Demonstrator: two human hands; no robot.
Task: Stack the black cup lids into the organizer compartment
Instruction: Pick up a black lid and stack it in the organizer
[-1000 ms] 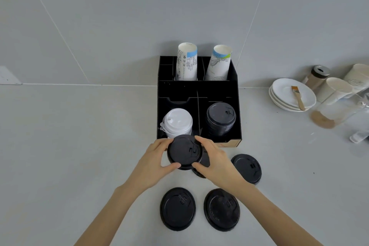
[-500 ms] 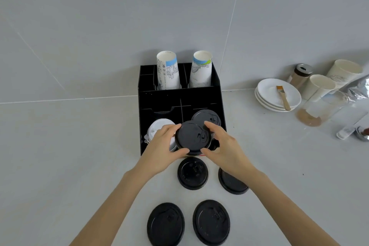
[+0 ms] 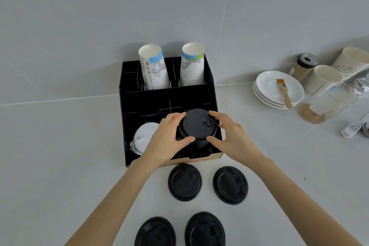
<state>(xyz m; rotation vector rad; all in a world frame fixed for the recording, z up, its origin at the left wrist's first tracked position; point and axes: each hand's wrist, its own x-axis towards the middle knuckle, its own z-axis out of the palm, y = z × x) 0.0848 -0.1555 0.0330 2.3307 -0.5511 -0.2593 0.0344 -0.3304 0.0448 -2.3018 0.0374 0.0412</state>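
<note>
Head view | both hands' fingers [image 3: 179,142] pinching black lid [image 3: 197,126] by rim over organizer [image 3: 127,126] stack | light, thin, flexible plastic; grip edges gently

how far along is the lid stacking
Partly done. A stack of black lids already sits in the organizer's front right compartment. In hand: the left hand and right hand hold one more lid on top of it. Left: four loose lids on the counter.
</note>
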